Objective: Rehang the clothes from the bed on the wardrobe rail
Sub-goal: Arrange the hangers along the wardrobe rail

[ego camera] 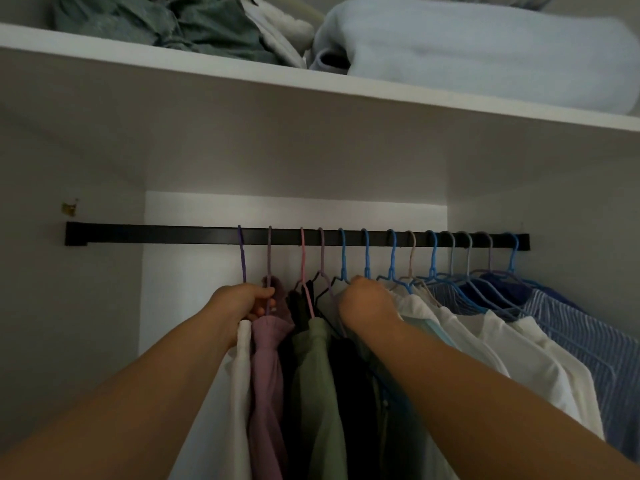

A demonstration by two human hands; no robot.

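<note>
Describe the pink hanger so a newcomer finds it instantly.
Find the black wardrobe rail under the white shelf. Count hooks from its left end: the pink hanger is third, above the green garment. Its neighbours are purple, the rest mostly blue.

walls: plain grey wardrobe sides, paler back panel
shelf: white board up top, folded blankets piled on it
light: pretty dim

rail bare leftward, hangers crowd right
</note>
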